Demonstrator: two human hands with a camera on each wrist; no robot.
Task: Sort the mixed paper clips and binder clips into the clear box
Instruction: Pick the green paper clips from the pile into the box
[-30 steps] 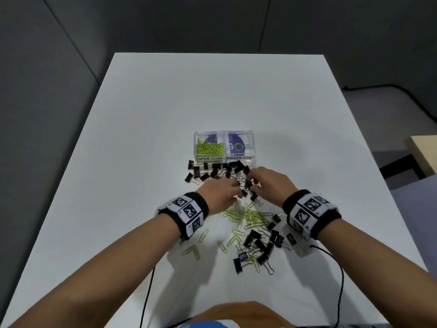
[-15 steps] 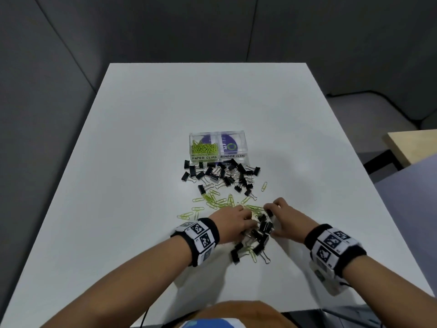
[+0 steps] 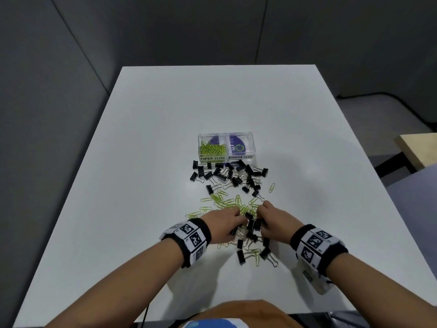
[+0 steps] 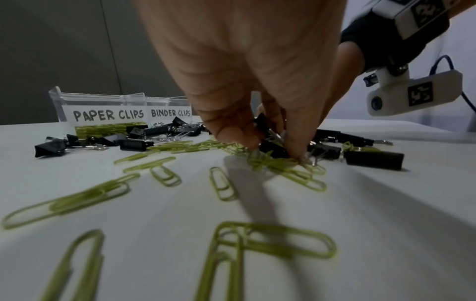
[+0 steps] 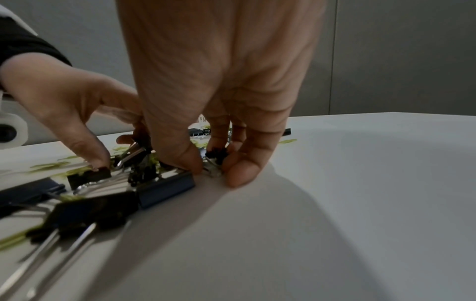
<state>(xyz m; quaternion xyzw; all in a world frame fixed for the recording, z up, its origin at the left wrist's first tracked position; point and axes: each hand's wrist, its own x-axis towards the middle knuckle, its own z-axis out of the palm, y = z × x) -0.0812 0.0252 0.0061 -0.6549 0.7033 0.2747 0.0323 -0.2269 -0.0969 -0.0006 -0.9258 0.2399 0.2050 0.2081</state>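
Observation:
The clear box [image 3: 225, 138] stands mid-table, with green paper clips [image 3: 211, 149] in its left compartment marked PAPER CLIPS; the BINDER CLIPS side looks empty. Black binder clips [image 3: 228, 174] lie heaped just in front of it. Loose green paper clips [image 3: 227, 202] spread nearer to me. Both hands work a near cluster of binder clips [image 3: 251, 227]. My left hand [image 3: 237, 218] pinches binder clips between thumb and fingers [image 4: 268, 142]. My right hand [image 3: 261, 213] curls thumb and fingers around a small black clip [image 5: 215, 167].
The white table [image 3: 142, 162] stretches bare to the left, right and far side of the box. More binder clips [image 3: 241, 255] and paper clips lie between my wrists near the front edge. A wooden surface [image 3: 418, 147] sits off the table at right.
Both hands have drawn back from the binder clips by the box to the nearer cluster, then closed in on it from either side.

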